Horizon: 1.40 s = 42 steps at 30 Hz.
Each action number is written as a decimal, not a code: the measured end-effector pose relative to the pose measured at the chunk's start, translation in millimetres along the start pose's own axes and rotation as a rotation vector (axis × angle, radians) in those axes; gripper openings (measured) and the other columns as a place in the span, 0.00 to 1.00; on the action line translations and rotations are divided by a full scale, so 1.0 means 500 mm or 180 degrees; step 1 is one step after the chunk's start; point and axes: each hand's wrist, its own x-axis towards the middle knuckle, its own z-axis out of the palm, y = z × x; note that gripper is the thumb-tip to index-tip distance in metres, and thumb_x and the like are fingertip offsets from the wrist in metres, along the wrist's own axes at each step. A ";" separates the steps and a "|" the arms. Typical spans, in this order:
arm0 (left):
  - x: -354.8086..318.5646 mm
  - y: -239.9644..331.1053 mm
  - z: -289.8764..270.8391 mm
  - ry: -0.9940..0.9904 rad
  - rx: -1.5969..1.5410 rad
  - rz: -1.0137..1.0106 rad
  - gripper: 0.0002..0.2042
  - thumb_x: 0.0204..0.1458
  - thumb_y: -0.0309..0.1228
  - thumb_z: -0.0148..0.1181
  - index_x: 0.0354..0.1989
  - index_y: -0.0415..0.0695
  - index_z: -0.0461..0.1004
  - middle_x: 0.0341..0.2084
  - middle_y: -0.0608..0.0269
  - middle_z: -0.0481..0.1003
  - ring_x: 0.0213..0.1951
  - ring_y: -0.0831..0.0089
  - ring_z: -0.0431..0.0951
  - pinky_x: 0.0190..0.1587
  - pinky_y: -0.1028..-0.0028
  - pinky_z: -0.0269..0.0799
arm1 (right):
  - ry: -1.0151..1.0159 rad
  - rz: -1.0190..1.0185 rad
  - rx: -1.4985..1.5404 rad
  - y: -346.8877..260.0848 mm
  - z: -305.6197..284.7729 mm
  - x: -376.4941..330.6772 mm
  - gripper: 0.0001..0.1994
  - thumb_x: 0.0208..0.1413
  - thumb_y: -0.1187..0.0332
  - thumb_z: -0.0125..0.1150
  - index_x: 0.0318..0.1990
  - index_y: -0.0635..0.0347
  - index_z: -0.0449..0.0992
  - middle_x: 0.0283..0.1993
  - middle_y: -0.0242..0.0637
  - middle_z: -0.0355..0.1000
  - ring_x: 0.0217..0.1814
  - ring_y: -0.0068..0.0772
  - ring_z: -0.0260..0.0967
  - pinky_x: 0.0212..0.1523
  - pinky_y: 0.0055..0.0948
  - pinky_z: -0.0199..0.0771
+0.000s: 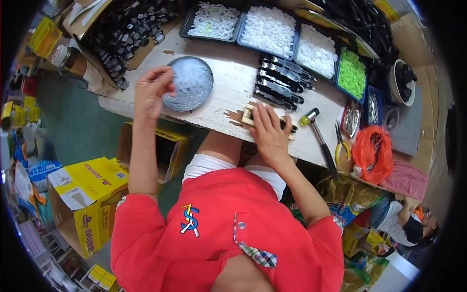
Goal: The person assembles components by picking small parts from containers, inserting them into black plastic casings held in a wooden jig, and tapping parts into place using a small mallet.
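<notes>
My left hand (154,90) is raised at the left edge of a round metal dish (206,92) of small clear pieces. Its thumb and fingertips are closed together; anything between them is too small to make out. At the table's front edge, my right hand (270,130) lies palm down over a pale block (248,115), fingers stretched out and spread across it. A black part (293,129) shows at the block's right end, mostly covered by the hand. Just beyond lie several long black parts (279,82) in a row.
Trays of white pieces (267,29) and green pieces (351,73) line the back. A hammer (321,138), yellow-handled pliers (342,146) and a red plastic bag (372,153) lie at right. A box of black parts (124,36) stands back left; a yellow carton (92,185) stands below.
</notes>
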 end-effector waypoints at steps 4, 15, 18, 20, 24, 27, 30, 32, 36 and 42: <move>-0.050 -0.039 0.133 -0.0782 -0.0183 -0.0707 0.10 0.46 0.23 0.59 0.38 0.35 0.74 0.26 0.58 0.75 0.22 0.75 0.75 0.20 0.78 0.71 | -0.0070 0.0030 0.0162 -0.001 0.009 0.001 0.25 0.53 0.61 0.50 0.58 0.58 0.59 0.64 0.33 0.53 0.65 0.31 0.49 0.60 0.57 0.39; -0.124 -0.189 0.278 -0.0887 0.3029 0.1131 0.08 0.36 0.23 0.60 0.28 0.40 0.77 0.23 0.56 0.71 0.25 0.63 0.72 0.29 0.69 0.69 | 0.1172 0.0693 0.2171 0.049 -0.002 -0.012 0.12 0.52 0.75 0.51 0.44 0.62 0.69 0.46 0.39 0.68 0.47 0.41 0.62 0.47 0.34 0.57; -0.114 -0.178 0.272 -0.0815 0.2943 0.0904 0.08 0.36 0.24 0.62 0.29 0.41 0.78 0.22 0.58 0.70 0.26 0.65 0.73 0.29 0.70 0.69 | 0.1183 0.0662 0.2090 0.049 -0.003 -0.014 0.11 0.51 0.74 0.52 0.43 0.62 0.70 0.45 0.39 0.68 0.45 0.40 0.63 0.46 0.34 0.58; -0.078 -0.172 0.249 -0.0918 0.1747 -0.0412 0.07 0.36 0.20 0.63 0.26 0.39 0.75 0.20 0.61 0.71 0.21 0.74 0.70 0.22 0.78 0.64 | 0.1224 0.0610 0.1961 0.047 -0.005 -0.011 0.10 0.51 0.74 0.53 0.42 0.62 0.70 0.44 0.39 0.69 0.43 0.40 0.63 0.45 0.34 0.57; -0.070 -0.175 0.242 -0.0904 0.0683 -0.1594 0.07 0.37 0.16 0.64 0.24 0.38 0.73 0.18 0.64 0.72 0.15 0.85 0.66 0.14 0.87 0.54 | 0.1227 0.0578 0.1916 0.046 -0.004 -0.007 0.10 0.50 0.75 0.53 0.41 0.62 0.70 0.43 0.39 0.69 0.43 0.40 0.63 0.45 0.34 0.57; -0.069 -0.186 0.245 -0.1027 0.0825 -0.1414 0.06 0.38 0.16 0.63 0.24 0.38 0.73 0.18 0.64 0.72 0.17 0.84 0.67 0.16 0.86 0.57 | 0.1194 0.0612 0.1948 0.054 -0.015 -0.007 0.09 0.50 0.76 0.53 0.40 0.63 0.71 0.43 0.39 0.69 0.42 0.40 0.63 0.44 0.34 0.58; -0.057 -0.192 0.244 -0.1333 0.2118 -0.0046 0.06 0.39 0.23 0.65 0.26 0.41 0.75 0.21 0.67 0.70 0.21 0.84 0.66 0.23 0.83 0.62 | 0.1514 0.0677 0.1726 0.117 -0.035 -0.020 0.08 0.50 0.76 0.52 0.39 0.64 0.71 0.41 0.42 0.69 0.42 0.41 0.64 0.45 0.35 0.60; -0.041 -0.157 0.261 -0.1266 0.2772 0.0590 0.09 0.37 0.29 0.67 0.29 0.45 0.77 0.24 0.68 0.67 0.22 0.84 0.64 0.25 0.81 0.63 | 0.1688 0.1111 0.1072 0.200 -0.085 -0.036 0.07 0.51 0.74 0.50 0.37 0.64 0.72 0.37 0.44 0.69 0.43 0.43 0.65 0.45 0.37 0.61; 0.087 -0.110 0.327 -0.1124 0.3184 0.1620 0.11 0.40 0.37 0.62 0.31 0.45 0.77 0.24 0.55 0.73 0.28 0.62 0.74 0.32 0.66 0.69 | 0.0335 0.2271 -0.0144 0.369 -0.144 -0.098 0.08 0.48 0.73 0.51 0.35 0.64 0.73 0.36 0.50 0.70 0.37 0.51 0.68 0.37 0.43 0.66; 0.193 -0.111 0.453 -0.1564 0.4218 0.1847 0.16 0.37 0.40 0.65 0.35 0.48 0.78 0.31 0.52 0.75 0.36 0.56 0.75 0.38 0.62 0.71 | -0.0407 0.2717 -0.0518 0.439 -0.100 -0.109 0.08 0.46 0.73 0.48 0.32 0.64 0.73 0.29 0.54 0.71 0.35 0.56 0.69 0.35 0.47 0.68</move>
